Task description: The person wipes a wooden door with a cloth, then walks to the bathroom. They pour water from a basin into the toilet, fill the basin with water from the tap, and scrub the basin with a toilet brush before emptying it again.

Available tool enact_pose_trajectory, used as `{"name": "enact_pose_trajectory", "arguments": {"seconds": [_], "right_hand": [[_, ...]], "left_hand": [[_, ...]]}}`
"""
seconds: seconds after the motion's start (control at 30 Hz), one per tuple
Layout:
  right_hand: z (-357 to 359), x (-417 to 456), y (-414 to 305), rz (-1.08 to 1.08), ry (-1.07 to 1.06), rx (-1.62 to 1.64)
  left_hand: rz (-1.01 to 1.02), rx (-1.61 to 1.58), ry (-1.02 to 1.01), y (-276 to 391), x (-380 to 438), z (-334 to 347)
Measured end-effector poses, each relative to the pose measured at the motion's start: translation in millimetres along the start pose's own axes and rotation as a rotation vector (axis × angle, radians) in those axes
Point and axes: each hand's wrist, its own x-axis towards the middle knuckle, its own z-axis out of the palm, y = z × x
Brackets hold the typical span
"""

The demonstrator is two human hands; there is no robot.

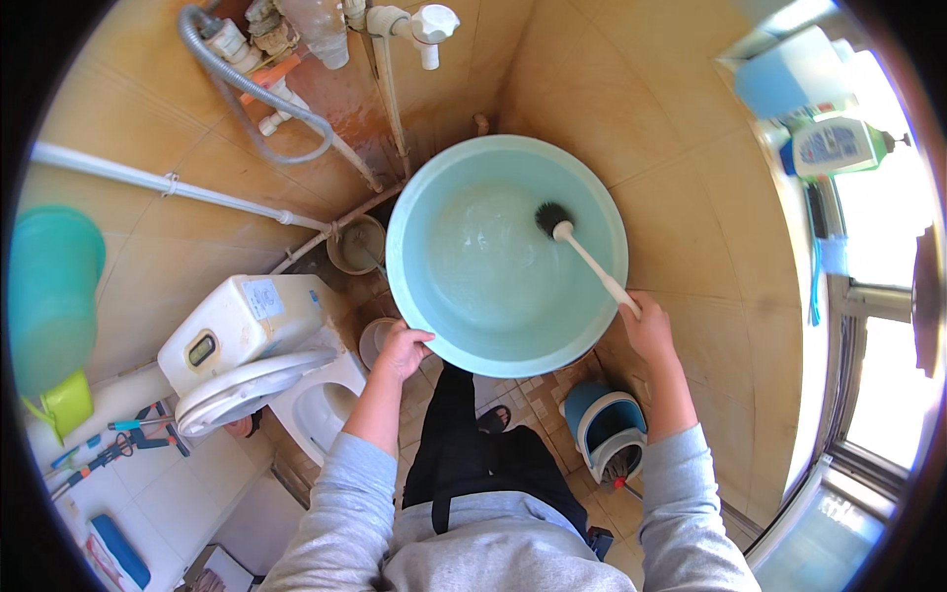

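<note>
A large round light-blue plastic basin point(488, 296) is in front of me, its inside facing up. My left hand point(402, 351) grips its rim at the near left, thumb over the edge. My right hand point(648, 325) holds the white handle of a round-headed toilet brush point(592, 265) at the basin's right rim. The brush's black bristles are over the right part of the basin's inside; whether they touch it I cannot tell.
Left of me stands a toilet with a white tank point(237, 325) and raised seat. A blue and white mop bucket point(603, 429) is by my right leg. Pipes and a white-handled tap point(433, 26) are on the wall ahead. Bottles point(836, 146) line the windowsill at right.
</note>
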Motion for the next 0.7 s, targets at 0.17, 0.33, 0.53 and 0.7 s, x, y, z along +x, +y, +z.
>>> {"name": "enact_pose_trajectory", "arguments": {"seconds": [0.17,0.33,0.53,0.7], "right_hand": [[-48.2,-85.0,13.1,0.062,-0.108,-0.212],[-46.5,-152.3,16.7,-0.008,-0.184,-0.235],[-30.8,-192.8,23.1,-0.059,-0.242,-0.092],[-38.3,-217.4,37.6,0.0,-0.096,0.003]], "left_hand": [[0.007,-0.029,0.044,-63.4,-76.7,-16.3],[0.071,-0.107,0.161,-99.1,-161.6,-37.9],[0.121,-0.015,0.131,-85.9,-180.4,-44.4],[-0.007,0.071,-0.035,-107.8,-159.8,-13.0]]}}
